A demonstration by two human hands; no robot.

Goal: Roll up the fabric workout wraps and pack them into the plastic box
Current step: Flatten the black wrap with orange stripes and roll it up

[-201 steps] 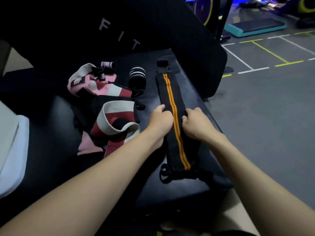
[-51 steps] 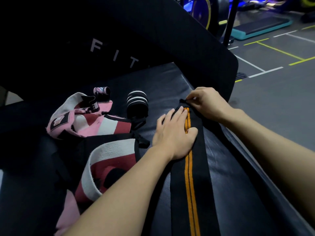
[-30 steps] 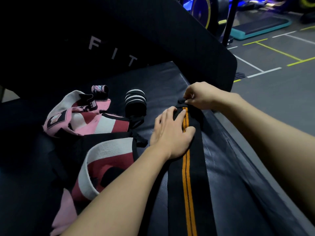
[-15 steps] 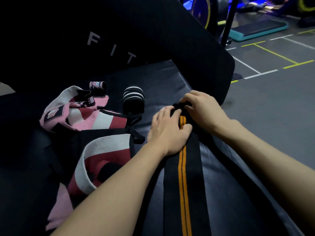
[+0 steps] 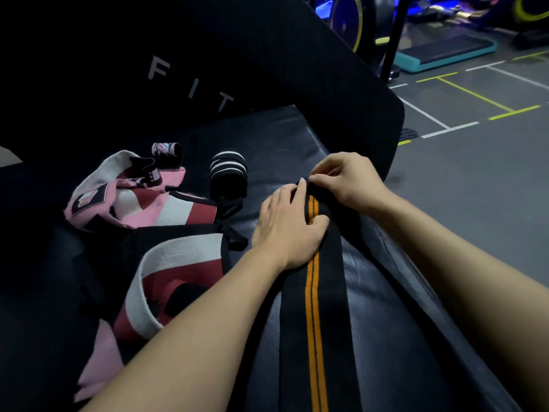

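A long black wrap with two orange stripes (image 5: pixel 315 307) lies lengthwise on the black padded bench (image 5: pixel 386 322). My left hand (image 5: pixel 286 227) rests flat on the wrap near its far end, fingers straight. My right hand (image 5: pixel 346 179) pinches the far end of the wrap, which is folded over into a small roll. A rolled black wrap with white stripes (image 5: pixel 228 175) stands to the left. A small rolled pink wrap (image 5: pixel 166 151) sits further left. Loose pink, white and red wraps (image 5: pixel 139 203) lie in a heap, with another loose one (image 5: pixel 172 281) nearer me. No plastic box is in view.
The bench's upright black backrest (image 5: pixel 267 69) with white letters rises behind the wraps. The bench edge runs along the right; beyond it is grey gym floor (image 5: pixel 475 188) with painted lines. Exercise machines (image 5: pixel 416 31) stand at the far right.
My right hand has curled the far end of the orange-striped wrap toward me, starting a roll. My left hand stays flat on the wrap just behind it.
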